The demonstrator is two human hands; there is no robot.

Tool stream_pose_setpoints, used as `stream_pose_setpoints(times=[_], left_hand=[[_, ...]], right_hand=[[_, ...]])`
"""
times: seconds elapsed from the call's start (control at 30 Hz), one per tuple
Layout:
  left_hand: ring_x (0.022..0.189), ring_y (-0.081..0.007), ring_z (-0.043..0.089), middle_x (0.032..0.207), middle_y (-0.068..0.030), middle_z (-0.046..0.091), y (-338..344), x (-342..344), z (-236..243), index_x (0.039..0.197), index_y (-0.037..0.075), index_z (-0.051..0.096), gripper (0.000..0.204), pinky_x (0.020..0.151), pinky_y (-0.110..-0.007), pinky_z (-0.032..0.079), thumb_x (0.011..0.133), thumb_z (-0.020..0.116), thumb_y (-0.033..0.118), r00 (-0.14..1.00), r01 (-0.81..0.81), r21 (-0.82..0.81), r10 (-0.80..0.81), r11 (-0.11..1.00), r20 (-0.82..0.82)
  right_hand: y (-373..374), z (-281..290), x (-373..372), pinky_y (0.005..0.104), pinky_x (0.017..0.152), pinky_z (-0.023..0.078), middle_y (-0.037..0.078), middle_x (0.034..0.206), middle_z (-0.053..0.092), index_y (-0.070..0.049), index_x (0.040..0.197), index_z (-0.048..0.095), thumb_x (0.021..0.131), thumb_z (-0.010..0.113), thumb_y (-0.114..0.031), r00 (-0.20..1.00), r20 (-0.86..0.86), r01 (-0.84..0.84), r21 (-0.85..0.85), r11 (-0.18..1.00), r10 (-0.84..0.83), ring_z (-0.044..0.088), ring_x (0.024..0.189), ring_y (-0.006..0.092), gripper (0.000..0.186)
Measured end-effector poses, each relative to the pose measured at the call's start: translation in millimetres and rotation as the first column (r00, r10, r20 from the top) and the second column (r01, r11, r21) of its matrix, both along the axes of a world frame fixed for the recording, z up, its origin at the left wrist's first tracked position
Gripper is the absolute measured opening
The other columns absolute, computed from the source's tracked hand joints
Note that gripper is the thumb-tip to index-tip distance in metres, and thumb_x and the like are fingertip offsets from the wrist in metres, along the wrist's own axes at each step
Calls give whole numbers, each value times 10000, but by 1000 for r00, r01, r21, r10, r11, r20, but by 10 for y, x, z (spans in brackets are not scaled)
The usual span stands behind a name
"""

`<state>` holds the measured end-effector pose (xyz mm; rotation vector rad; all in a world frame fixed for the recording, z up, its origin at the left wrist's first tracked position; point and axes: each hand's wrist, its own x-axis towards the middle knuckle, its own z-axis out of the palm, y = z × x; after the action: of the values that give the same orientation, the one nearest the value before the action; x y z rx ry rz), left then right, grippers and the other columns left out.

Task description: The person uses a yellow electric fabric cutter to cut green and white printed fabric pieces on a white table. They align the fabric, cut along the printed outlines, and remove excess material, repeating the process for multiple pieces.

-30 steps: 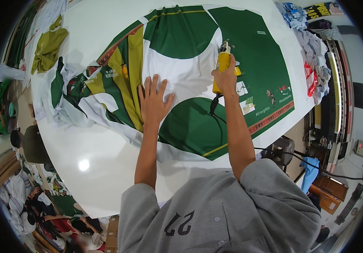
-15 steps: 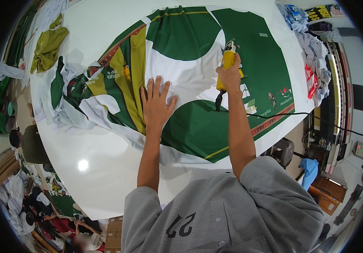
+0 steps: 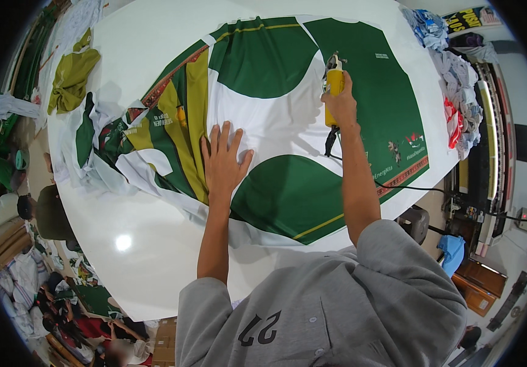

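Note:
My left hand (image 3: 223, 160) lies flat, fingers spread, on white fabric (image 3: 263, 116) beside folded olive-and-green striped cloth (image 3: 193, 104). My right hand (image 3: 343, 101) grips a yellow-bodied powered cutting tool (image 3: 334, 79) with a metal head and a black cord. The tool rests at the left edge of a large printed green panel (image 3: 379, 79), along a white gap. Curved green shapes (image 3: 282, 202) are printed above and below the white area between my hands. The tool's blade is too small to make out.
A white table (image 3: 129, 269) carries loose olive cloth (image 3: 71, 79) at left and heaped garments (image 3: 456, 92) along the right. Fabric rolls (image 3: 486, 140) and a chair (image 3: 414, 223) stand past the right edge. Other people (image 3: 74, 306) are at the lower left.
My right hand and the cutting tool have moved away from me along the green panel's edge. The cord has shifted. My left hand stays spread on the cloth.

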<state>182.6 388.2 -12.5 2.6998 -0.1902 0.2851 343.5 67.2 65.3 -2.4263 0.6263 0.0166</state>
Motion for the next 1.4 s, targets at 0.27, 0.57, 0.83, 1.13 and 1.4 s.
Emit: stream_pose_setpoints(times=[0.27,0.57,0.83,1.13,1.4], left_hand=[[1591,-400,429,1707,-125,511,-17,2,20,1514,179,688,590,1307,-652,303,1003,718,472,1000,-2,12,2,1000,0],[1597,-404,419,1717,-129,502,-33,5,64,1519,180,687,601,1304,-659,294,991,721,466,1000,-8,5,8,1000,-26],[1612,-403,401,1731,-126,488,-41,15,43,1523,193,686,598,1314,-653,276,995,708,472,997,-13,32,15,999,-75],[1617,-396,399,1731,-122,488,-54,14,63,1524,200,684,592,1317,-648,273,997,724,467,996,-15,62,20,998,-84],[1629,-390,390,1745,-103,478,-72,2,91,1554,213,655,629,1326,-639,251,974,766,427,998,-22,20,23,1000,-56]], right_hand=[[-254,5,390,504,1018,601,254,1343,744,-317,1744,318,799,828,-236,994,31,-108,-19,994,109,756,1149,474,1077],[-371,61,848,511,1013,601,252,1316,758,-359,1744,333,819,809,-243,980,9,-196,-48,979,196,758,1145,478,1047],[-379,146,1194,521,1086,567,229,1371,751,-371,1741,340,823,812,-247,963,-22,-269,-36,962,269,725,1253,474,1040],[-351,103,1774,518,1087,568,241,1377,747,-345,1733,359,822,811,-233,921,22,-388,-23,921,389,727,1251,472,1024],[-239,22,2443,545,1108,555,246,1417,731,-357,1741,325,821,817,-272,903,-24,-430,-39,902,430,701,1302,485,1047]])
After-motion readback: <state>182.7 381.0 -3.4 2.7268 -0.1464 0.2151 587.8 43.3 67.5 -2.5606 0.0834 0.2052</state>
